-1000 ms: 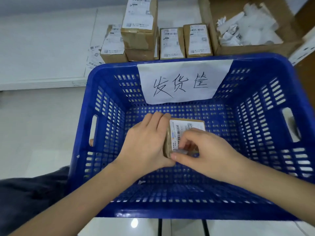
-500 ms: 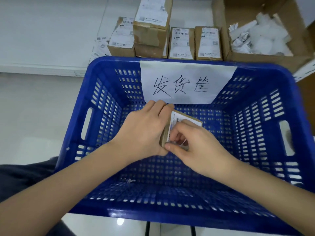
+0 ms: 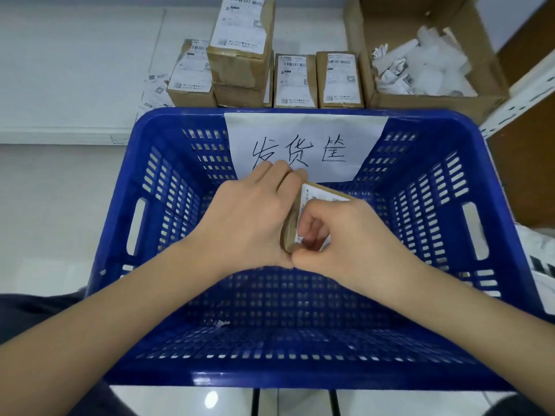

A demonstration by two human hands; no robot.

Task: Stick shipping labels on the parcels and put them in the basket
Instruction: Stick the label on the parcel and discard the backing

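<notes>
Two hands meet over the middle of the blue basket (image 3: 156,235), with one small parcel (image 3: 292,226) held between them above the basket floor, not yet set down.

Left hand (image 3: 249,223): back of hand up, fingers fairly straight and together along the parcel's far left side, tips reaching toward the paper sign (image 3: 306,136) on the back wall. It clasps the box as a brace; the thumb is hidden beneath.

Parcel: brown cardboard, tilted, its white shipping label (image 3: 319,196) facing up and right.

Right hand (image 3: 354,235): fingers curled tight, knuckles up, pinching at the label's near edge with fingertips against the box face. Wrists nearly touch.

Step in hand, as judged: finishing the label's near edge before release. To do it well, keep the left brace firm, rub the loose edge flat from the centre outward so no corner lifts, then lower the box flat onto the basket floor rather than dropping it.

Right of view, beyond the basket: an open carton (image 3: 435,100) of crumpled backing paper.
</notes>
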